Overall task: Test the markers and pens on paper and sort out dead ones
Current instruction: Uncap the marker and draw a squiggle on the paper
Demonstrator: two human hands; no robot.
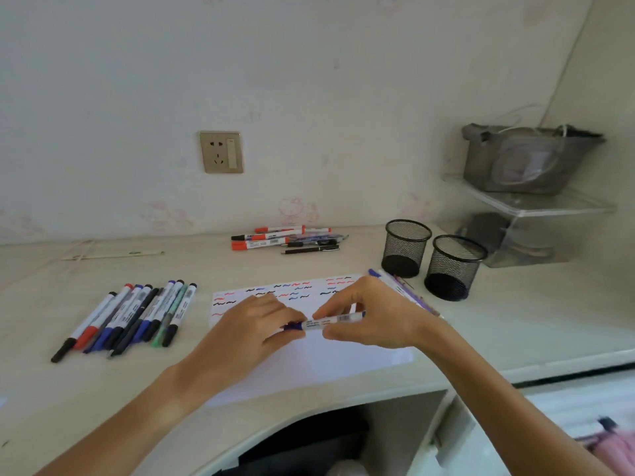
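Blue-capped marker (pixel 324 322) gripped by both hands above paper (pixel 326 362).

Both bare forearms reach in from the lower edge, the left from about 7 o'clock and the right from about 5 o'clock, and the hands meet just below the middle of the view. The left hand (pixel 252 326) lies knuckles up, its fingers curled and pinching the blue end of a marker (pixel 324 322). The right hand (pixel 369 312) faces it from 3 o'clock, wrist bent inward, thumb underneath and fingertips (pixel 326 312) on top, pinching the marker's white barrel. The two hands are almost touching, with the marker held level between them.
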